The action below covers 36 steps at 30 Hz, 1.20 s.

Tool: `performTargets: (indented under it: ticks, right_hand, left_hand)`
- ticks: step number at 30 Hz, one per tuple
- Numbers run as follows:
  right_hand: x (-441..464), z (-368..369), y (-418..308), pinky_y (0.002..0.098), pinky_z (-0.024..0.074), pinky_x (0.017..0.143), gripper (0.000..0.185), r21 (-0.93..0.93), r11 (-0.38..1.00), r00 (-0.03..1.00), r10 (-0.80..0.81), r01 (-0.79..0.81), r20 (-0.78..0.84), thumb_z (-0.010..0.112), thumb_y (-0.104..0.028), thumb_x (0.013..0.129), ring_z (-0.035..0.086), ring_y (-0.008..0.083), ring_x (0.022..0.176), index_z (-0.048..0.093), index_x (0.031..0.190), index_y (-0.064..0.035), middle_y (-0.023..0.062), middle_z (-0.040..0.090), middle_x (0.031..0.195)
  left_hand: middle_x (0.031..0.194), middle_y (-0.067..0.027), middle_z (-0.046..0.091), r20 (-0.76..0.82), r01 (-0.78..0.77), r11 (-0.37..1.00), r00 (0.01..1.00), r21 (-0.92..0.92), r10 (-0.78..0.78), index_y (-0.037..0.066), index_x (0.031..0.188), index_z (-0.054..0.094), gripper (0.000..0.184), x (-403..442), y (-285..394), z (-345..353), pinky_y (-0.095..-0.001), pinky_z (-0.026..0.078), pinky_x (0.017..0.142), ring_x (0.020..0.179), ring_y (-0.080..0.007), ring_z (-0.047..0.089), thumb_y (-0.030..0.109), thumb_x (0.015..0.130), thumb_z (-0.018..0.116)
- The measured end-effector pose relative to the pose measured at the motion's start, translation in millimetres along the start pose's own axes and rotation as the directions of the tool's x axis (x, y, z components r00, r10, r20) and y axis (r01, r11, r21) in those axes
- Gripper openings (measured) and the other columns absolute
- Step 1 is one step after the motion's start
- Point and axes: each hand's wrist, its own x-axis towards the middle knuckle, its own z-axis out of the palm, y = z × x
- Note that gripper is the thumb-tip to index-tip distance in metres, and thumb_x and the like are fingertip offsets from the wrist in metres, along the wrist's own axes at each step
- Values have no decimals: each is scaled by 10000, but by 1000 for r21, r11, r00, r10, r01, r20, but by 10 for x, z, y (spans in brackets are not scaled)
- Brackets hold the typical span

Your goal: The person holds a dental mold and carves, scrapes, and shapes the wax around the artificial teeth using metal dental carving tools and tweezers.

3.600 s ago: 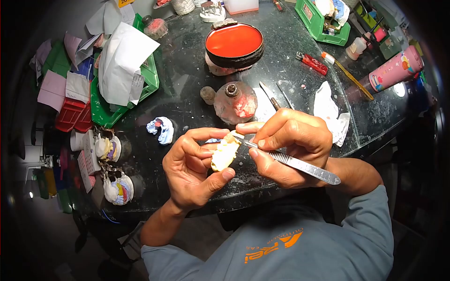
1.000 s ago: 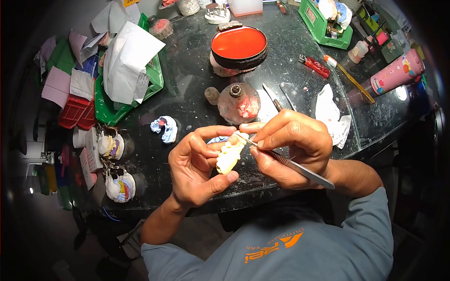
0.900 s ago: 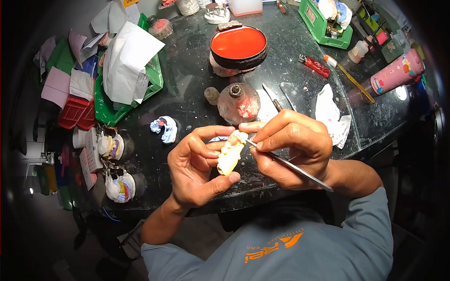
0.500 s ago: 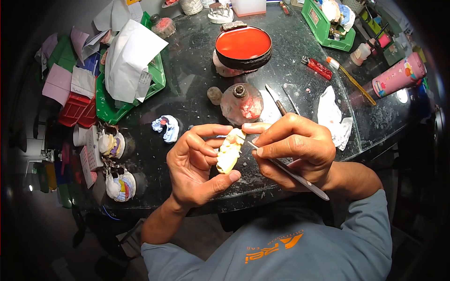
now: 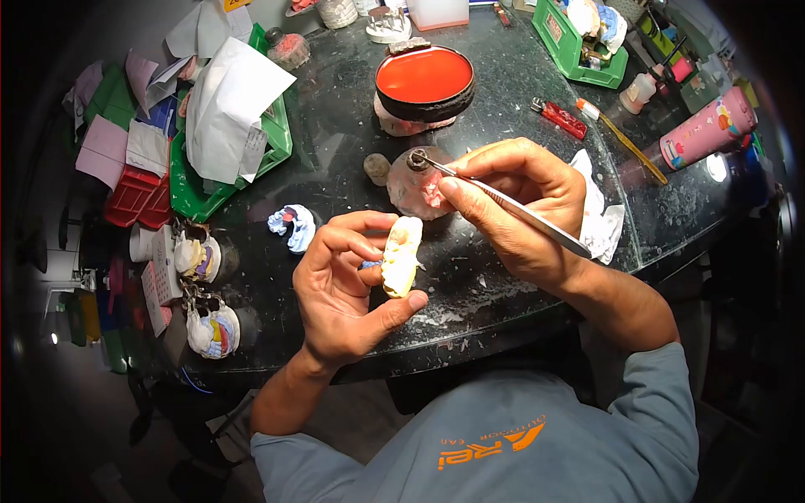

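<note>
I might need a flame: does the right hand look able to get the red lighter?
Probably: nothing visible blocks the right hand from the red lighter, though the slim metal instrument it holds may hinder gripping.

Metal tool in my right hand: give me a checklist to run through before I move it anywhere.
1. Tool firmly held: ok, the right hand has the metal tool between thumb and fingers.
2. Yellow model supported: ok, the left hand holds it between thumb and fingertips.
3. Tip clear of the glass bottle: not ok, it is right at the neck; contact can't be judged.
4. Flame at the neck: cannot tell, none is plainly visible.
5. Red-filled dish out of the tool's way: ok, it stands beyond the bottle.
</note>
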Motion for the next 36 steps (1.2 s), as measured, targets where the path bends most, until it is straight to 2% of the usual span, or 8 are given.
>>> performTargets:
  ticks: [6, 10, 12, 14, 17, 23, 36]
  right_hand:
    - [-5, 10, 14, 235, 584, 696, 119, 8, 1000, 1000, -5, 5, -10, 781, 9, 894, 723, 95, 807, 704, 985, 0, 89, 764, 913]
    - [-39, 18, -11, 228, 580, 673, 119, -187, 952, 971, -237, 240, 40, 801, 30, 849, 713, 91, 801, 730, 937, -6, 81, 748, 888]
    - [-58, 15, -44, 292, 614, 726, 179, -226, 896, 922, -353, 382, 160, 811, 56, 788, 750, 181, 826, 732, 940, 5, 116, 748, 903]
    - [-107, 41, -96, 361, 634, 804, 215, -213, 870, 887, -393, 444, 242, 814, 79, 740, 765, 265, 854, 728, 925, 11, 139, 746, 924]
    - [-154, 93, -102, 401, 646, 871, 204, -178, 886, 891, -380, 428, 250, 810, 77, 749, 755, 250, 832, 732, 926, 12, 124, 726, 887]
    - [-162, 65, -109, 432, 647, 902, 197, -157, 899, 888, -352, 409, 295, 832, 57, 742, 747, 243, 810, 741, 909, 5, 117, 717, 880]
    - [-186, 62, -74, 425, 649, 895, 211, -190, 886, 885, -358, 422, 298, 856, 14, 716, 760, 266, 820, 751, 899, -2, 98, 713, 878]
  left_hand:
    - [1364, -191, 502, -12, -5, 999, 1000, -36, 4, -18, 1260, 465, 642, -18, -3, 17, -375, 558, 1029, 1240, -292, 625, -72, 743, 840]
    - [1355, -172, 487, 2, 37, 998, 999, -52, -37, -69, 1369, 441, 778, -14, 37, 4, -349, 597, 1024, 1285, -235, 576, -153, 702, 833]
    - [1358, -160, 486, -16, 62, 995, 998, -78, -63, -87, 1427, 415, 844, -29, 35, 10, -357, 597, 1026, 1286, -231, 575, -156, 697, 834]
    - [1361, -154, 485, -31, 65, 994, 997, -93, -68, -90, 1441, 415, 858, -24, 34, 24, -361, 599, 1026, 1285, -231, 575, -157, 696, 835]
    - [1367, -149, 479, -25, 59, 994, 998, -90, -62, -95, 1439, 424, 850, -26, 19, 9, -363, 602, 1025, 1286, -228, 572, -159, 697, 832]
    - [1370, -145, 463, -22, 70, 993, 997, -98, -73, -99, 1421, 443, 819, -26, 24, 12, -362, 604, 1025, 1281, -222, 566, -163, 699, 825]
    - [1362, -139, 455, -1, 36, 996, 999, -77, -36, -83, 1390, 476, 786, -15, 19, 9, -366, 602, 1028, 1261, -225, 575, -164, 692, 830]
